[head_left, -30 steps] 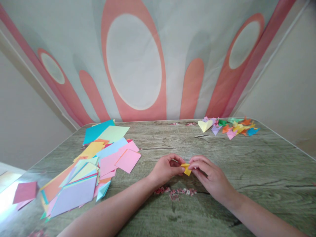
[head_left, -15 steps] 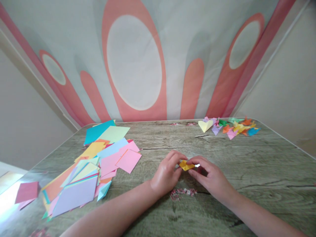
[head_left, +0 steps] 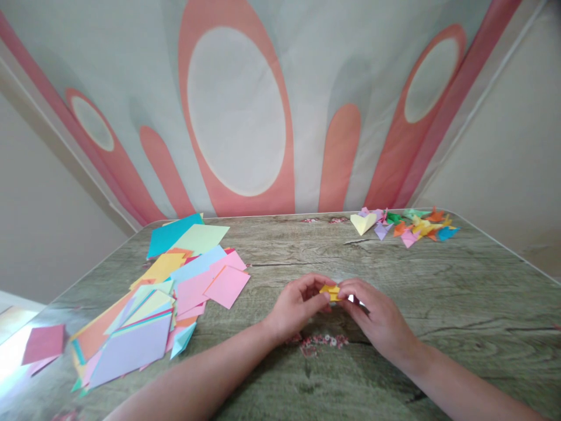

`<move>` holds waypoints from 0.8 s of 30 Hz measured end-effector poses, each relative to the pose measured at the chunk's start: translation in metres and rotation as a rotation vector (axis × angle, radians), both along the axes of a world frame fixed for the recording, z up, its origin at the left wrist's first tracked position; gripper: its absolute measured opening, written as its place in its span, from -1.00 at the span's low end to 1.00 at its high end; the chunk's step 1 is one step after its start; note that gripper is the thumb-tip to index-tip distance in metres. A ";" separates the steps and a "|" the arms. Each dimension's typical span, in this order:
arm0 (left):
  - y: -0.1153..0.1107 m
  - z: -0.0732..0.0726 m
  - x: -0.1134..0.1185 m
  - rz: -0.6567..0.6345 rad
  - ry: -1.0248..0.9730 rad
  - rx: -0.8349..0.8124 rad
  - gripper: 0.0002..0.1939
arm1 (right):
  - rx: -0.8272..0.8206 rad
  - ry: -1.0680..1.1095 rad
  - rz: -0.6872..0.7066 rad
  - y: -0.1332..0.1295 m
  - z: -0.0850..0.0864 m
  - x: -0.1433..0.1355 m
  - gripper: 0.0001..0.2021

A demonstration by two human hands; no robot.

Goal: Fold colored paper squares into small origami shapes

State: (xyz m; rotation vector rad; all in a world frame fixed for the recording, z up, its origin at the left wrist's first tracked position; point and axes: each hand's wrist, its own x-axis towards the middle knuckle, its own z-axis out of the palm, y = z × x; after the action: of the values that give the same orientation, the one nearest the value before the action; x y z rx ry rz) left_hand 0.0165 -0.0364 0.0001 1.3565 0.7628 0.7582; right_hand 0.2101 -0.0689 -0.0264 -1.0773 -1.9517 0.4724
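Note:
Between my two hands is a small folded piece of yellow origami paper (head_left: pixel 330 292), held just above the wood-patterned table (head_left: pixel 289 245). My left hand (head_left: pixel 302 304) pinches its left end, with the thumb across the near side. On the other end, the fingers and thumb of my right hand (head_left: pixel 372 307) are closed. Fingertips cover both ends of the paper, so only its middle shows, with a crease running across it.
Loose coloured paper sheets (head_left: pixel 131 345) lie in an overlapping spread on the left. Dark pink paper (head_left: pixel 42 345) sits apart at the far left. Several folded paper figures (head_left: pixel 421 228) and a pale yellow paper heart (head_left: pixel 363 223) are grouped at the back right. Behind the table hangs a patterned backdrop (head_left: pixel 307 146).
The yellow paper has turned in my hands and now shows a narrower face. My left thumb has moved up onto its near side, and my right fingers have closed in.

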 end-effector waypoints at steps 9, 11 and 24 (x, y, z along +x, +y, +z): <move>0.005 -0.004 0.001 0.043 0.004 -0.127 -0.57 | 0.148 -0.058 -0.035 -0.001 0.004 0.000 -0.92; 0.004 -0.004 0.002 0.077 0.035 -0.115 -0.58 | 0.173 -0.071 -0.035 -0.001 0.006 -0.001 -0.92; 0.003 -0.008 0.001 0.024 0.126 0.020 -0.56 | -0.131 0.059 -0.070 -0.003 0.005 -0.005 -0.94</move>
State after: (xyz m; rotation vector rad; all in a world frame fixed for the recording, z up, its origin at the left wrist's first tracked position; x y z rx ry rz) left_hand 0.0171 -0.0332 -0.0083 1.4253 0.8746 0.7058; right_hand 0.2052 -0.0719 -0.0215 -1.1967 -1.8465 0.5934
